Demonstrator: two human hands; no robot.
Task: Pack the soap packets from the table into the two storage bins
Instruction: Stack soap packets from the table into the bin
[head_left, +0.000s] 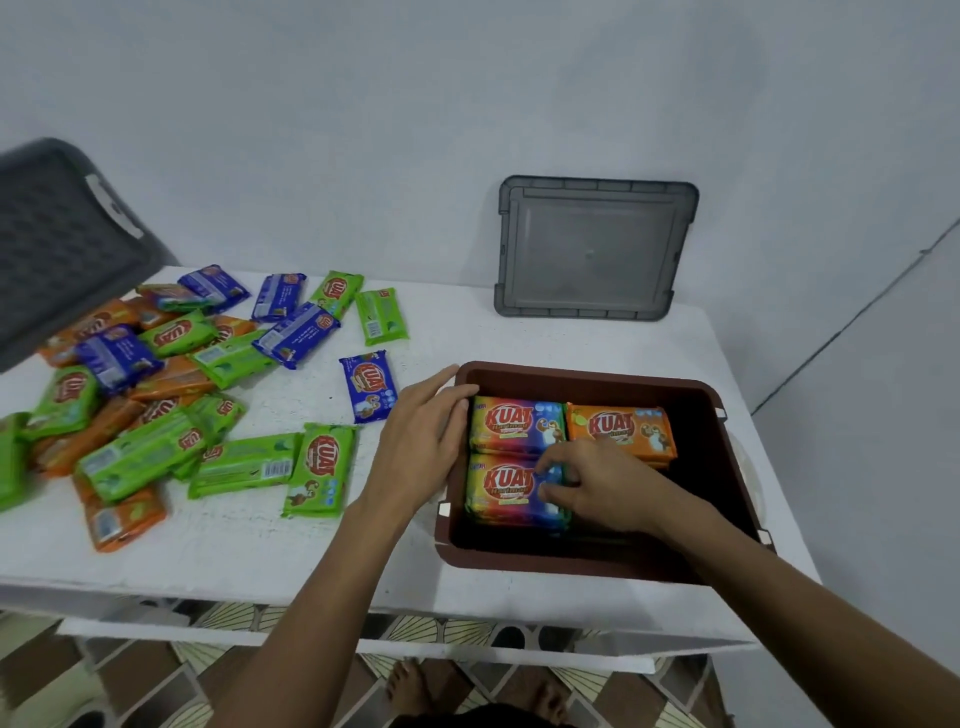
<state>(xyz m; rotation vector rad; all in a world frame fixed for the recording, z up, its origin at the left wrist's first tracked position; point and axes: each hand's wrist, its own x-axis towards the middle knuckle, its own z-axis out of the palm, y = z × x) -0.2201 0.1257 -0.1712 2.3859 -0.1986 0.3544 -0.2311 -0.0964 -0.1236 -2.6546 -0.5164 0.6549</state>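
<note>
Open bin (597, 558) is sitting on the table (545, 332), right-front. 3 packets (514, 426) are lying in it, w/ the right hand (597, 480) over them; left hand (421, 441) is resting on its left rim. Loose packets (171, 384) are lying scattered to the left. Lid (595, 249) is leaning vs. the wall behind the bin.

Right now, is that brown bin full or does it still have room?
Still has room. The brown bin shows three soap packets on top, with its near-right corner dark and unfilled.

Plain home room, bare white walls (467, 104), patterned floor tiles (234, 670), white table (311, 545), bare feet (410, 686)
</note>
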